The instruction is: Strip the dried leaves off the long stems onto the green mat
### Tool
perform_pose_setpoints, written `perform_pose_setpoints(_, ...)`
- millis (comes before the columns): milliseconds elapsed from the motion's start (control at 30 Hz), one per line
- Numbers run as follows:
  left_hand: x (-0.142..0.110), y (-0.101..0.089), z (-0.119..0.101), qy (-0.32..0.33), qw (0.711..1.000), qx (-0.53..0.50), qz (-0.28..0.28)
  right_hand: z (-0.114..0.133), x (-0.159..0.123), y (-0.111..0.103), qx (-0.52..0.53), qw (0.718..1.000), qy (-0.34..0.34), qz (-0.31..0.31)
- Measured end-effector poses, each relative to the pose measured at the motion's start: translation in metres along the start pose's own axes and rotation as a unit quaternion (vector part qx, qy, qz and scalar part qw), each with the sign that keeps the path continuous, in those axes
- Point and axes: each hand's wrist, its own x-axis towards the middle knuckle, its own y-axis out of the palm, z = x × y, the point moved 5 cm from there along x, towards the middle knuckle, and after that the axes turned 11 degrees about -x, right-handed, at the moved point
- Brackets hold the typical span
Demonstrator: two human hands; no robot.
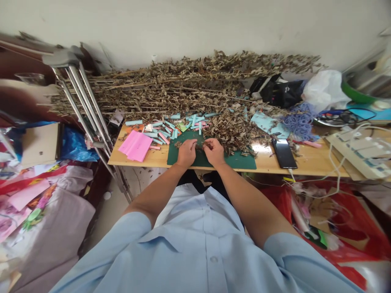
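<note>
Over a dark green cutting mat (241, 162), my two hands face each other with curled fingers. My left hand (186, 152) is closed, its fingertips pinched at small bits of dried leaves. Brown dried leaves (208, 145) show at the fingertips of my right hand (214, 153), which is closed too. Beside it a heap of crumbled dried leaves (232, 132) covers the mat's right part. Left of the heap lie several blue and pink paper rolls (165, 132). Pink paper sheets (136, 145) rest at the left end of the wooden table (119, 160).
Long bundles of dried leafy stalks (171, 87) line the wall. Metal crutches (88, 106) lean at the left. On the right are a phone (284, 153) with a cable, blue paper (269, 124), purple string (301, 122) and a power strip (360, 150). Red bags (360, 228) sit below.
</note>
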Motion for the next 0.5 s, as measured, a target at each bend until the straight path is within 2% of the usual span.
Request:
perform_pose_setpoints(67, 0.001, 0.002, -0.001, -0.011, 0.999, -0.029, 0.006, -0.003, 0.000, 0.002, 0.006, 1.000, 0.006, 0.010)
perform_pose_setpoints(233, 0.002, 0.007, -0.004, 0.002, 0.992, -0.106, 0.065, -0.007, -0.002, 0.003, 0.005, 0.999, -0.004, 0.036)
perform_pose_setpoints(367, 0.002, 0.003, -0.005, 0.007, 0.992, -0.116, 0.059, -0.002, -0.004, -0.001, -0.011, 0.999, -0.029, 0.041)
perform_pose_setpoints(500, 0.000, 0.004, -0.002, -0.028, 0.991, -0.120, 0.049, 0.006, -0.005, -0.004, -0.047, 0.996, -0.051, 0.052)
